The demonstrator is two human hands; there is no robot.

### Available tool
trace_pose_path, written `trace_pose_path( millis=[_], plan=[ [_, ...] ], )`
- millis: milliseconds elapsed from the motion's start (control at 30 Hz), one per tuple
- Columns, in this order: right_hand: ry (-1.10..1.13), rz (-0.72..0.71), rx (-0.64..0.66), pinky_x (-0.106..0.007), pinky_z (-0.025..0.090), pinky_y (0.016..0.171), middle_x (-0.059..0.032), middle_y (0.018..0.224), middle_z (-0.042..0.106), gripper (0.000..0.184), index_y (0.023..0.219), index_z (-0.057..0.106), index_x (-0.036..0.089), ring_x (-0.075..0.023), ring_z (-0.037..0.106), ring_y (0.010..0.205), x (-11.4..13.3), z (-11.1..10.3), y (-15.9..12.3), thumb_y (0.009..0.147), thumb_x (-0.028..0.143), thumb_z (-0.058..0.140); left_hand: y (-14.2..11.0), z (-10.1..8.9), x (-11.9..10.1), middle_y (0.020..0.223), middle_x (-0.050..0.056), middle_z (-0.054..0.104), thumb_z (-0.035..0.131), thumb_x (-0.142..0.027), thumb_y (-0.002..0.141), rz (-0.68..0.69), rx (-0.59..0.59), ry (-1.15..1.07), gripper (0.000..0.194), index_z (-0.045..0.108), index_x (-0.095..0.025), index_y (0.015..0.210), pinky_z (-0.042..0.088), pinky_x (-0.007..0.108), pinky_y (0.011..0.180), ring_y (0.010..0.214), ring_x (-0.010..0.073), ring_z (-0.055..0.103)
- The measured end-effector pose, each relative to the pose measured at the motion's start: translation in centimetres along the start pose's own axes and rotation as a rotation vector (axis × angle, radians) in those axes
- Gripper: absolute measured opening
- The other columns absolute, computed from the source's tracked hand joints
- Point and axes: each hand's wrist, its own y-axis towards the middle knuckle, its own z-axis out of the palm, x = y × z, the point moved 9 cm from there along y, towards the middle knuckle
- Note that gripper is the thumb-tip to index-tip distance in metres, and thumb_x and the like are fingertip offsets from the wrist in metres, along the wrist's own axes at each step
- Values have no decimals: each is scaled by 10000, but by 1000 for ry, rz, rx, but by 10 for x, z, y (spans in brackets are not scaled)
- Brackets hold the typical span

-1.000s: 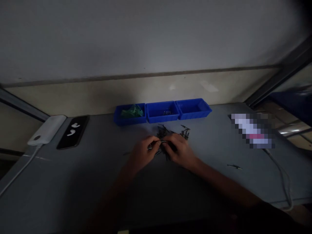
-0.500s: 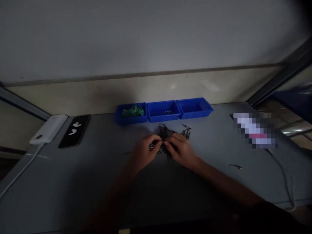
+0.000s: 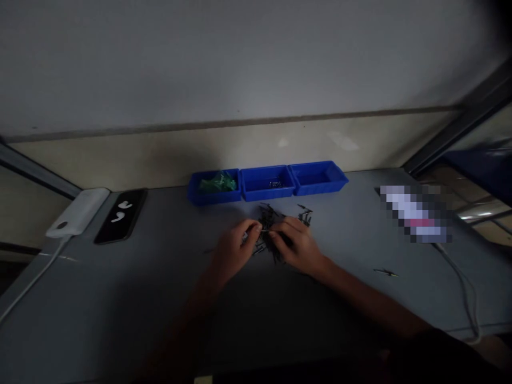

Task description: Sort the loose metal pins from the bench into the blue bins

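Note:
My left hand [image 3: 237,244] and my right hand [image 3: 298,241] face each other over a pile of small dark metal parts [image 3: 267,216]. Between the fingertips of both hands runs a thin, pale metal pin [image 3: 265,231], pinched at either end. Its exact kind is too small to make out. Loose pieces of the pile lie under and behind the fingers, and my hands partly cover them. One slender dark part [image 3: 386,272] with a yellowish tip lies apart, to the right of my right forearm.
Behind the pile stand a blue bin with a green plastic bag [image 3: 219,182], a blue bin with small metal pieces [image 3: 262,192] and a third blue bin [image 3: 320,188]. Left are a white power bank [image 3: 82,210] and a phone [image 3: 116,229] with earbuds; right, a blurred-out device [image 3: 416,216] with a cable.
My left fingertips have drawn slightly left, away from the right ones, so more of the thin pin shows between them. My right hand has stayed almost still.

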Motion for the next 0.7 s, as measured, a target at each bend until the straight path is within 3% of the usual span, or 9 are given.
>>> trace_pose_path(
  millis=[267,433,567,700],
  plan=[
    [-183,36,-305,-337,424,691,-38,759,601,148,817,590,194,-168,546,738,-15,-52,48,863,282,480,-2,0,4,954,6,664,445,-332,902,-41,-33,-7,217,605,-212,989,460,218,701,818,127,600],
    [-356,151,-256,-357,427,737,-58,798,619,277,884,602,181,-197,552,786,-48,-53,79,838,437,507,-1,3,5,952,20,662,452,-311,897,-7,-18,14,202,605,-204,973,457,247,748,850,142,602],
    [-438,153,-227,-348,420,772,-60,831,620,288,919,593,184,-196,546,812,-73,-75,52,856,435,467,0,5,10,965,33,658,444,-320,897,-14,14,16,213,601,-204,980,461,252,734,880,157,603],
    [-675,327,-284,-369,395,841,-101,914,609,317,994,586,174,-228,532,910,-116,-141,-22,843,428,472,-1,10,10,962,27,653,429,-341,904,-9,55,21,226,601,-217,984,460,246,711,868,154,605]
  ],
)
